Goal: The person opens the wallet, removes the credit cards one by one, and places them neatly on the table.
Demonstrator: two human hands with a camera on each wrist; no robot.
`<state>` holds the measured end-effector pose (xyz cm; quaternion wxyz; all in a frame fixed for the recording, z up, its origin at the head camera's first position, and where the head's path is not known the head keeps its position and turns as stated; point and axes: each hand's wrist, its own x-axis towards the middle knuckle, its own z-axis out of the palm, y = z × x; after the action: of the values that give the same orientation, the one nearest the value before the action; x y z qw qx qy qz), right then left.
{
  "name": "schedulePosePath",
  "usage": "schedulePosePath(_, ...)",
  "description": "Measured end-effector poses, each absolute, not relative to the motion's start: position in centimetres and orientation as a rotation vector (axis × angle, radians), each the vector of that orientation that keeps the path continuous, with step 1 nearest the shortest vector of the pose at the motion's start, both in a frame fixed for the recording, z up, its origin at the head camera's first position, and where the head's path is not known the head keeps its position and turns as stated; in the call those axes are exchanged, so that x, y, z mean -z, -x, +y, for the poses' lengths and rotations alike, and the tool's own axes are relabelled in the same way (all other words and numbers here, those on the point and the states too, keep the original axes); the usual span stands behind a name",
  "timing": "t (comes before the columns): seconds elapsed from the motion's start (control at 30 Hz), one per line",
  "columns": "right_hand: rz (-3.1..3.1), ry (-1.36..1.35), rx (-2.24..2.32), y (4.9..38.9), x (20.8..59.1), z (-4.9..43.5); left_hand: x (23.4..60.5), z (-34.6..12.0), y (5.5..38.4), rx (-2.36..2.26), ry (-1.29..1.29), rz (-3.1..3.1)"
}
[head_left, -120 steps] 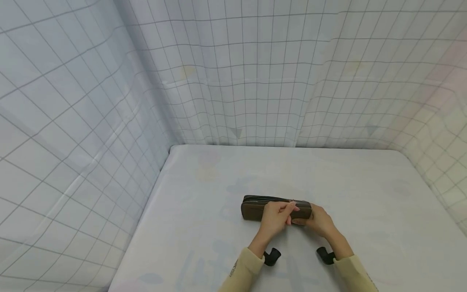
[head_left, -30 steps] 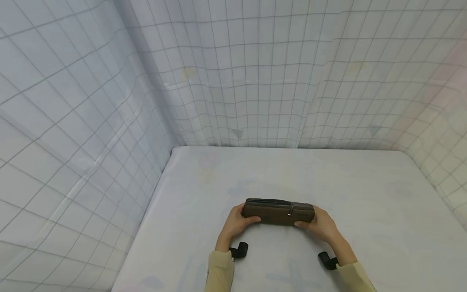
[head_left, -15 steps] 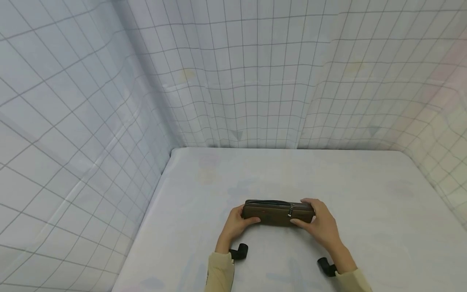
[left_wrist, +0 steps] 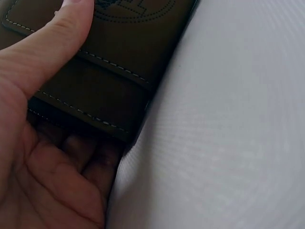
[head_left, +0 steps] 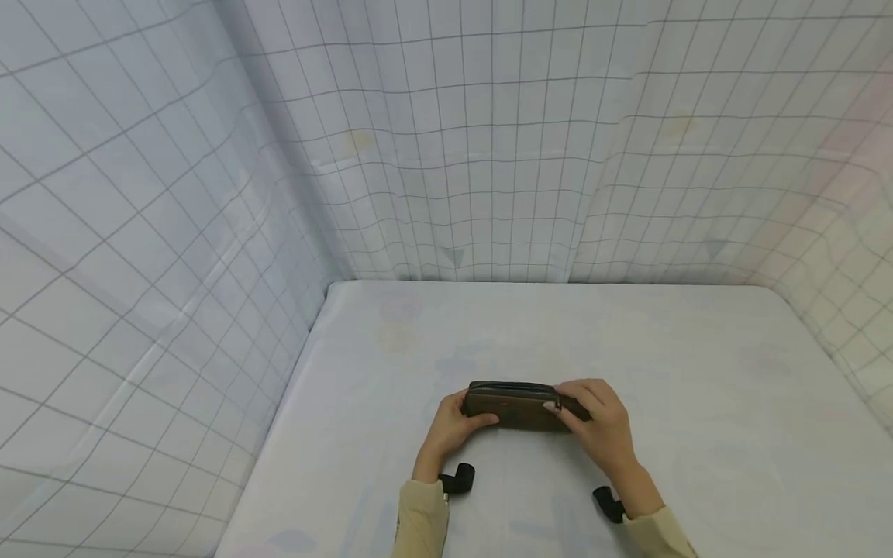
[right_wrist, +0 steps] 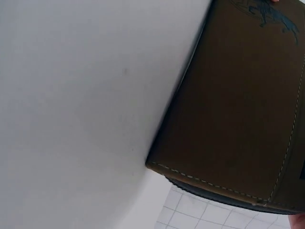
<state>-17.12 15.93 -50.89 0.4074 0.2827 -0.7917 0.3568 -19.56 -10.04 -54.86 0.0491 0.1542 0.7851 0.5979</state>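
Note:
A brown leather zip-around clutch wallet [head_left: 516, 411] stands on its long edge on the white table, its zipped side facing up. White stitching and a dark embossed emblem mark its faces in both wrist views. My left hand [head_left: 449, 430] grips the left end, thumb [left_wrist: 52, 47] on the near face and fingers curled beneath the end. With my right hand [head_left: 603, 426] I hold the wallet right of its middle, the thumb on the front beside the zipper pull and the fingers over the top edge. The right wrist view shows mostly the wallet's face [right_wrist: 233, 105], with the fingers largely hidden.
The white-covered table [head_left: 391, 341] extends around the wallet. Grid-patterned white curtains [head_left: 460, 155] rise behind it and at both sides. A black wrist-camera mount [head_left: 458, 479] sits at my left wrist, another mount [head_left: 608, 504] at the right.
Earlier my left hand was at the zipper pull; it then moved to the wallet's left end and stays there. My right hand has just slid left from the right end to the zipper pull area.

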Motion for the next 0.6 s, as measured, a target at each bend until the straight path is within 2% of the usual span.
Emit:
schedulePosePath(0.23, -1.873, -0.684, -1.08, 17.2, 50.5, 16.2, 54.7, -9.9, 19.6, -1.812, -0.503, 2.399)
schedulePosePath(0.6, -2.043, -0.268, -1.166, 16.6, 49.6, 16.8, 54.8, -9.9, 19.5, -1.82, -0.476, 2.392)
